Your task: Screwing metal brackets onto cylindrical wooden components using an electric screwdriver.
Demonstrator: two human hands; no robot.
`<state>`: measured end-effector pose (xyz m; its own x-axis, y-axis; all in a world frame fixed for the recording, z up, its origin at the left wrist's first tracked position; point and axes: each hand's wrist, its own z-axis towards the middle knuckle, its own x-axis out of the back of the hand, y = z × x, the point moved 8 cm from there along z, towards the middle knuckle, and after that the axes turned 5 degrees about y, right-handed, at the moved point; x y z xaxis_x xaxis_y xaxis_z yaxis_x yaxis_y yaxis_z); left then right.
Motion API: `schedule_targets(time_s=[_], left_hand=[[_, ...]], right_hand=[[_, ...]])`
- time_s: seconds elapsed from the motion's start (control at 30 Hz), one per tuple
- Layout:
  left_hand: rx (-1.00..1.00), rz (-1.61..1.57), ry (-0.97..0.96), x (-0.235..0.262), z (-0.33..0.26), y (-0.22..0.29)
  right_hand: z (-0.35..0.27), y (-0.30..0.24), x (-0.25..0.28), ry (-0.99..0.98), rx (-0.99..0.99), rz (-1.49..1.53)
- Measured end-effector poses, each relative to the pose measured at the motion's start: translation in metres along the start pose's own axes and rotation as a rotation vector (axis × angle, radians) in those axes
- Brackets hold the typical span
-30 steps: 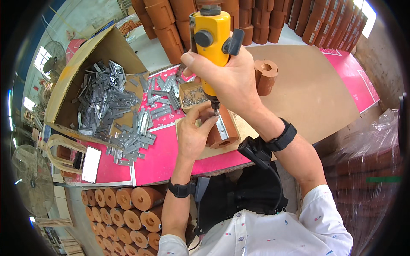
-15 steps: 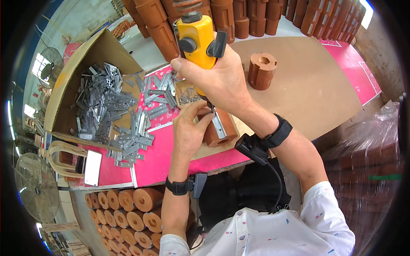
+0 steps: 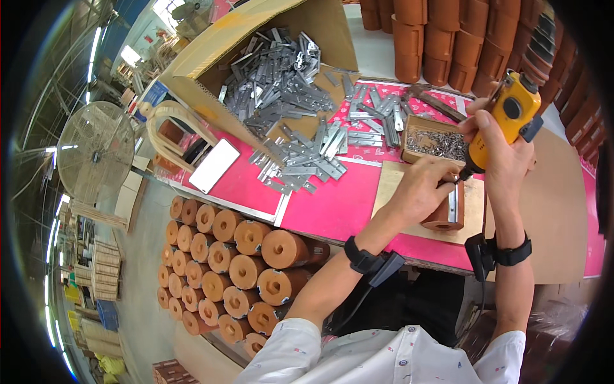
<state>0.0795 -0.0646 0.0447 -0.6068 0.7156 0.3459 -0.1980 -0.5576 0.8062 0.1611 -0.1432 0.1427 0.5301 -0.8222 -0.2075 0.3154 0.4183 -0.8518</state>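
The right hand [image 3: 505,150] is clamped on a yellow drill [image 3: 505,118]. The left hand [image 3: 425,189] is closed on a brown block [image 3: 446,214] under the drill.

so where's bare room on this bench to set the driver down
Bare pink bench top lies between the spilled metal brackets and the plywood board. A smaller patch lies right of the white phone. The brown sheet at the right is bare. It is crowded around the screw box.

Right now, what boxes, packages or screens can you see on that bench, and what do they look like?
Cardboard box: back left, large, brown, tipped open, spilling grey metal plates.
Small tray: before the right hand, shallow, brown, holding screws.
Phone: left on the pink benchtop, flat rectangle, screen pale and blank.
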Motion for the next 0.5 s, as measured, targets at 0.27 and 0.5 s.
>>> schedule_targets(time_s=[0.27, 0.5], left_hand=[[-0.033, 0.053, -0.095, 0.0, -0.011, 0.008], [-0.026, 0.086, -0.244, -0.017, -0.025, -0.001]], right_hand=[[0.001, 0.004, 0.003, -0.022, 0.005, -0.057], [0.001, 0.0, 0.002, -0.021, 0.022, 0.007]])
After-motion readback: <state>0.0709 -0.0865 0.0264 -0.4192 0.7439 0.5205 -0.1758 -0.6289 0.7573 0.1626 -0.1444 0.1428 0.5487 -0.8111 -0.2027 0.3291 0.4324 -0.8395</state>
